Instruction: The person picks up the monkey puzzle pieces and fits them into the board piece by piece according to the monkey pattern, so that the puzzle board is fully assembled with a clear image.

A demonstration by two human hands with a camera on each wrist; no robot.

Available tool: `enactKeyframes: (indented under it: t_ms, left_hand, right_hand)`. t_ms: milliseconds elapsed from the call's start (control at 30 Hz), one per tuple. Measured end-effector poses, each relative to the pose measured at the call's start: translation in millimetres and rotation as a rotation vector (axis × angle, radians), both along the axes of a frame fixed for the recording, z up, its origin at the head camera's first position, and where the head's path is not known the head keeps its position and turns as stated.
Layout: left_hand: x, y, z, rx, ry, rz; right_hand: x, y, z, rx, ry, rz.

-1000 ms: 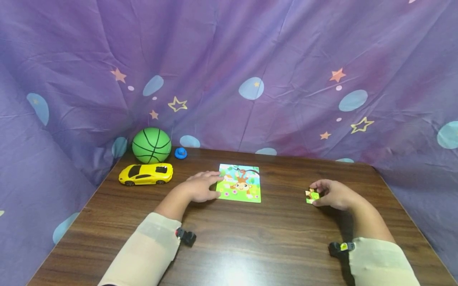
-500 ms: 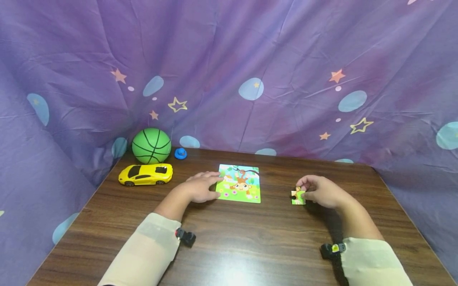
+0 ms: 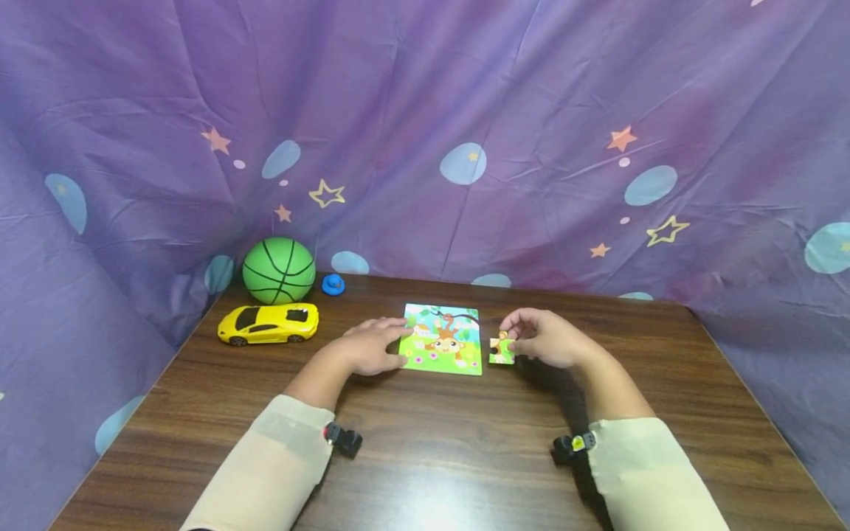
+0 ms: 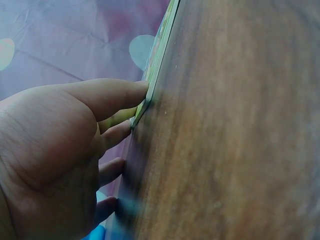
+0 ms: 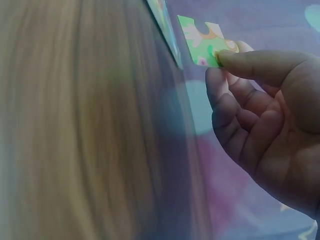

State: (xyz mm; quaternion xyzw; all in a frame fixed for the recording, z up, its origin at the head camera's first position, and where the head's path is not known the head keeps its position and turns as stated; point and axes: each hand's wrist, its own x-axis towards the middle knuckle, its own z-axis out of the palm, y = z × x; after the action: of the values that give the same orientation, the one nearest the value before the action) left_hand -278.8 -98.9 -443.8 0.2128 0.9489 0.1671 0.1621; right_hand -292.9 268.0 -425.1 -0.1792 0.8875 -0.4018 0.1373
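A square picture board (image 3: pixel 440 361) with a monkey hanging from a branch lies flat at the middle of the table. My left hand (image 3: pixel 368 349) rests at its left side, fingers relaxed; in the left wrist view the thumb (image 4: pixel 115 93) lies along the board's edge (image 4: pixel 159 60). Just right of the board, my right hand (image 3: pixel 547 338) pinches a jigsaw puzzle piece (image 3: pixel 502 354) between thumb and fingers. The right wrist view shows the piece (image 5: pixel 200 47) with a notch and a knob, printed green, orange and pink, held above the table.
A yellow toy car (image 3: pixel 268 324) stands at the left of the brown wooden table (image 3: pixel 425 435). Behind it sit a green ball (image 3: pixel 279 271) with black lines and a small blue rubber duck (image 3: pixel 333 285). Purple cloth (image 3: pixel 385 96) with stars hangs around the table.
My right hand has carried the puzzle piece left across the table, from the right side to close beside the board's right edge. The left hand has stayed at the board's left side.
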Motion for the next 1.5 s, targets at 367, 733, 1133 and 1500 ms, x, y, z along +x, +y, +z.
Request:
enactKeyframes:
  t_ms: [367, 733, 1133, 1500]
  left_hand:
    - [0.9, 0, 2.4, 0.007, -0.004, 0.002]
    - [0.4, -1, 1.4, 0.01, -0.01, -0.002]
    - [-0.7, -2, 1.5, 0.008, -0.007, -0.005]
    - [0.7, -1, 2.7, 0.009, -0.015, 0.005]
  right_hand:
    - [-12.5, -44, 6.6, -0.074, -0.038, 0.01]
    - [-17.2, -57, -10.1, -0.028, -0.043, 0.051]
    - [-17.1, -60, -17.4, 0.067, -0.012, 0.067]
    - [-18.0, -57, -19.5, 0.118, -0.044, 0.097]
